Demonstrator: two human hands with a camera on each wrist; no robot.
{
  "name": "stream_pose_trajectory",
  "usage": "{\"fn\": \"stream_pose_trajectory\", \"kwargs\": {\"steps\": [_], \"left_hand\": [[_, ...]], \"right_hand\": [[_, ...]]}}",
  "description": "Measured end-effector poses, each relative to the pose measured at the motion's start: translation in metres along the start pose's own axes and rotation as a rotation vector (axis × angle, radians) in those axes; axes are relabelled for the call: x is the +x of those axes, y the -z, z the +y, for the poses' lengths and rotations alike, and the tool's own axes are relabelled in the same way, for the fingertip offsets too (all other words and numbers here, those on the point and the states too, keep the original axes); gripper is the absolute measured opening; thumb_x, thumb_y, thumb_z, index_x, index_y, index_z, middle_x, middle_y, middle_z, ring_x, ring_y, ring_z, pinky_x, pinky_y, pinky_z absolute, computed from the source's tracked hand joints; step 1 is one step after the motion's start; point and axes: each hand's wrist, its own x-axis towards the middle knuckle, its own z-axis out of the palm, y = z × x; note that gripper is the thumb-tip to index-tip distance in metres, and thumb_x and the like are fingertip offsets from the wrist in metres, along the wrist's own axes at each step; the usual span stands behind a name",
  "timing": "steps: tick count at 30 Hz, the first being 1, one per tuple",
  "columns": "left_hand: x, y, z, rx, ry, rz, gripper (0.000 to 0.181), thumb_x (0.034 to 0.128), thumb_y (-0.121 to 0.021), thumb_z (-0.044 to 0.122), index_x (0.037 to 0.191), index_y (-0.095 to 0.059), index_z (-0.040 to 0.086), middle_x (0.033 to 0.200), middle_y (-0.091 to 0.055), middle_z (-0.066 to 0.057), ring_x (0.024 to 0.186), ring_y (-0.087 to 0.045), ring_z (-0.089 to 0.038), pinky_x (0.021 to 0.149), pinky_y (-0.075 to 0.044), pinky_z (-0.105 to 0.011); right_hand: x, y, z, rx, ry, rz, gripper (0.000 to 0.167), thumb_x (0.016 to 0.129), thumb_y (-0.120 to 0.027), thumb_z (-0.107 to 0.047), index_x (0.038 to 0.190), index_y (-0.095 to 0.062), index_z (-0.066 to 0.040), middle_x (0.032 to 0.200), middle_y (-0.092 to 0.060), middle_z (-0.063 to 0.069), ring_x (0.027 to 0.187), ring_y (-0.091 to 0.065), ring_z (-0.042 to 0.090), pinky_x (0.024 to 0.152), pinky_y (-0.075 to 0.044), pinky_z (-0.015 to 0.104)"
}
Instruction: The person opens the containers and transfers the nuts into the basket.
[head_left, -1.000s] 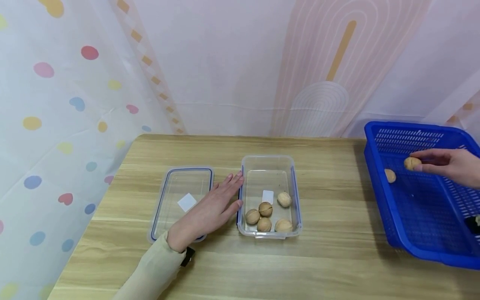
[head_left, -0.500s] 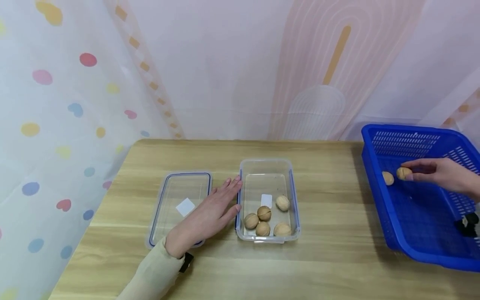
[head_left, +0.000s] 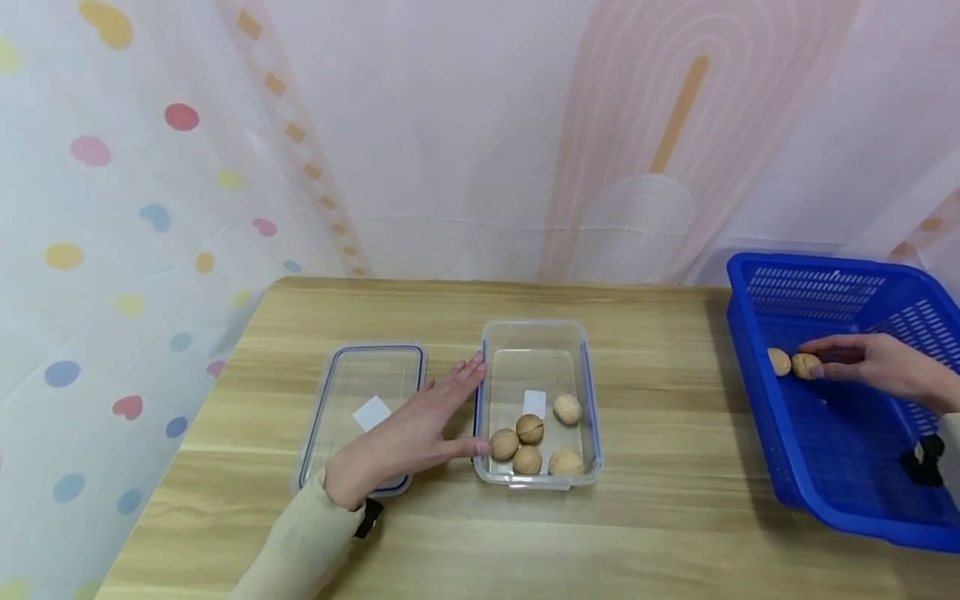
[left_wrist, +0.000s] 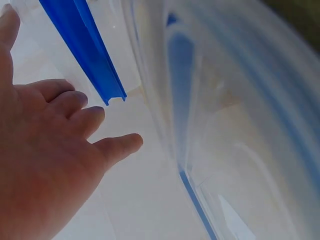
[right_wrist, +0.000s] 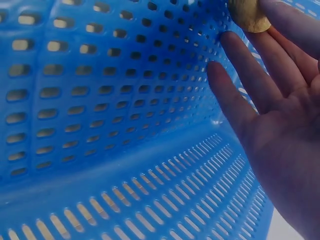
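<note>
My right hand reaches into the blue plastic basket and holds a walnut between thumb and fingertips. In the head view a second walnut lies right beside it at the basket's left wall. The right wrist view has the held walnut at its top edge. With fingers extended, my left hand rests against the left side of a clear food container. Several walnuts lie in the container's near half. In the left wrist view the left hand appears palm-side, beside the container wall.
A clear lid with a blue seal lies left of the container, partly under my left hand and wrist. A wooden table carries everything, with a patterned cloth behind it. The basket stands at the right.
My right hand has moved left and down with the walnut, bringing it beside the other walnut in the basket. The left hand stays at the container; its thumb has spread a little towards the near end.
</note>
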Motion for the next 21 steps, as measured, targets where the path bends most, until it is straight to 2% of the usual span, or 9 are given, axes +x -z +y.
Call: {"fn": "stream_pose_trajectory", "kwargs": {"steps": [6, 15, 17, 18, 19, 21], "left_hand": [[-0.003, 0.0, 0.001, -0.005, 0.002, 0.006, 0.101, 0.0936, -0.072, 0.05, 0.165, -0.018, 0.005, 0.173, -0.007, -0.007, 0.158, -0.011, -0.033, 0.121, -0.015, -0.065], [-0.002, -0.003, -0.001, -0.011, -0.013, 0.014, 0.1, 0.0942, -0.071, 0.05, 0.165, -0.019, 0.004, 0.173, -0.007, -0.008, 0.157, -0.012, -0.035, 0.12, -0.017, -0.067], [-0.001, -0.003, -0.001, -0.015, -0.017, 0.016, 0.099, 0.0942, -0.072, 0.05, 0.165, -0.019, 0.004, 0.173, -0.007, -0.007, 0.157, -0.013, -0.035, 0.12, -0.017, -0.067], [-0.001, -0.003, -0.001, -0.017, -0.019, 0.018, 0.099, 0.0941, -0.072, 0.049, 0.165, -0.019, 0.004, 0.173, -0.007, -0.007, 0.157, -0.013, -0.035, 0.12, -0.017, -0.067], [0.0, -0.002, -0.001, -0.019, -0.02, 0.02, 0.099, 0.094, -0.072, 0.049, 0.165, -0.02, 0.004, 0.173, -0.007, -0.007, 0.157, -0.013, -0.035, 0.12, -0.018, -0.068], [0.001, -0.002, 0.0, -0.023, -0.019, 0.023, 0.099, 0.0934, -0.073, 0.048, 0.165, -0.02, 0.004, 0.173, -0.007, -0.006, 0.157, -0.012, -0.035, 0.12, -0.018, -0.067]], "right_hand": [[0.004, -0.003, 0.0, 0.028, 0.02, -0.011, 0.048, 0.107, -0.059, -0.016, 0.138, -0.05, 0.02, 0.128, -0.06, 0.041, 0.11, -0.065, 0.051, 0.085, -0.058, 0.058], [-0.007, 0.004, -0.003, 0.008, 0.008, -0.024, 0.055, 0.108, -0.055, -0.016, 0.143, -0.038, 0.024, 0.135, -0.05, 0.047, 0.113, -0.061, 0.056, 0.088, -0.056, 0.061], [-0.01, 0.01, -0.002, -0.004, 0.012, 0.008, 0.059, 0.109, -0.055, -0.02, 0.144, -0.037, 0.024, 0.137, -0.046, 0.049, 0.115, -0.057, 0.06, 0.088, -0.054, 0.064], [-0.011, 0.011, 0.001, -0.03, 0.013, 0.055, 0.059, 0.109, -0.056, -0.024, 0.145, -0.04, 0.019, 0.138, -0.048, 0.045, 0.115, -0.059, 0.057, 0.086, -0.056, 0.06], [-0.012, 0.012, 0.006, -0.042, 0.025, 0.101, 0.058, 0.109, -0.057, -0.028, 0.147, -0.043, 0.013, 0.138, -0.053, 0.039, 0.114, -0.063, 0.046, 0.084, -0.058, 0.055], [-0.015, 0.016, 0.009, -0.03, 0.041, 0.154, 0.059, 0.109, -0.057, -0.031, 0.149, -0.043, 0.01, 0.139, -0.05, 0.038, 0.117, -0.057, 0.048, 0.087, -0.055, 0.06]]}}
